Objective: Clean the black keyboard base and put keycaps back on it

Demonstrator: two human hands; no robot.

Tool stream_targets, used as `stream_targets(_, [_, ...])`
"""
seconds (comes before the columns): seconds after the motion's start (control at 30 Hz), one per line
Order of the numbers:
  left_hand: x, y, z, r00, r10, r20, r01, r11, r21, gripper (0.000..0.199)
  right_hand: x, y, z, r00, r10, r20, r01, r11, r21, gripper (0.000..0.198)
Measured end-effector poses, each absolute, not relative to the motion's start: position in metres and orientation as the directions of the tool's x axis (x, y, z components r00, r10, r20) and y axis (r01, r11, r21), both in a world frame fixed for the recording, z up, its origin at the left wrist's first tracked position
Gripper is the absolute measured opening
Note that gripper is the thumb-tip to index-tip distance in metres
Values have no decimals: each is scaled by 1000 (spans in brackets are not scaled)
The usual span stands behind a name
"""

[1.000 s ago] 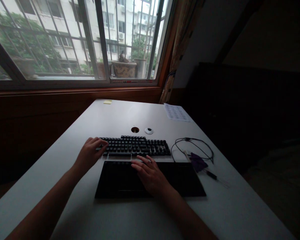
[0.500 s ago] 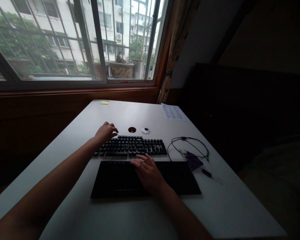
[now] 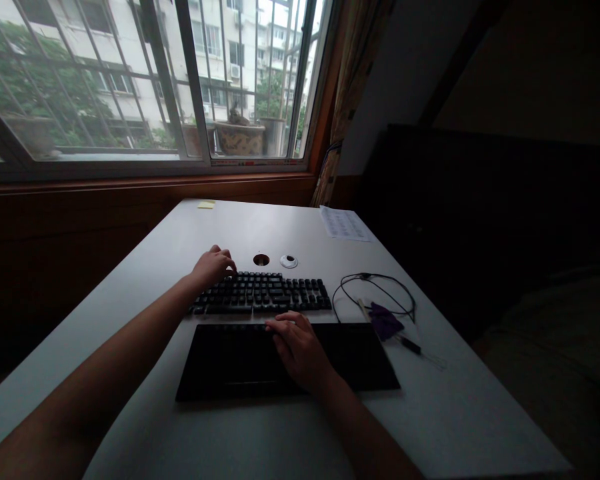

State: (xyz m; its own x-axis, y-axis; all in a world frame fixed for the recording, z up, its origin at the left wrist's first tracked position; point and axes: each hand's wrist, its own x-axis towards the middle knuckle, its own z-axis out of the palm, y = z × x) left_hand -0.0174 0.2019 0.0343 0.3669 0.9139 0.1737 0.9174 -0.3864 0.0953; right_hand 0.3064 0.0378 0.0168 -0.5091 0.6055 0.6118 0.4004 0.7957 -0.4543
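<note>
A black keyboard point(image 3: 265, 291) with rows of dark keycaps lies across the white table. My left hand point(image 3: 215, 265) is at its upper left corner, fingers curled down and their tips close together at the top row. Anything between those fingertips is too small to make out. Nearer to me lies a flat black panel point(image 3: 240, 363), with small dark pieces along its far edge. My right hand point(image 3: 300, 347) rests over this panel, fingers stretched towards that edge, index fingertip by the small pieces. I see nothing held in it.
Right of the keyboard lie a looped black cable point(image 3: 375, 293), a purple cloth point(image 3: 385, 321) and a black-handled wire tool point(image 3: 411, 345). Further back are a round hole point(image 3: 261, 260), its white cover point(image 3: 289, 261), a printed sheet point(image 3: 346, 223) and yellow notes point(image 3: 207, 205).
My left hand has come down onto the keyboard's top left keys. The right hand's fingers have drawn closer together over the panel's far edge. The view has shifted slightly.
</note>
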Motion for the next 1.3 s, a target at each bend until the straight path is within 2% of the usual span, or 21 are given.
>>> stream_targets(0.47, [-33, 208, 25, 300, 935, 191, 938, -325, 116, 21, 307, 38, 19, -482, 630, 608, 382, 776, -502, 35])
stream_targets(0.77, [-40, 194, 28, 249, 928, 276, 936, -304, 180, 17, 313, 44, 14, -232, 797, 558, 366, 603, -709, 29])
stream_targets(0.93, [-14, 171, 41, 350, 875, 333, 865, -439, 244, 15, 316, 49, 9, -60, 873, 484, 329, 475, -816, 27])
stream_targets(1.1, [36, 127, 48, 504, 804, 317, 752, -588, 297, 10, 318, 52, 8, 116, 911, 395, 244, 360, -901, 28])
stream_targets(1.3, [82, 84, 43, 612, 747, 261, 681, -665, 306, 13, 320, 50, 9, 176, 909, 378, 210, 340, -917, 28])
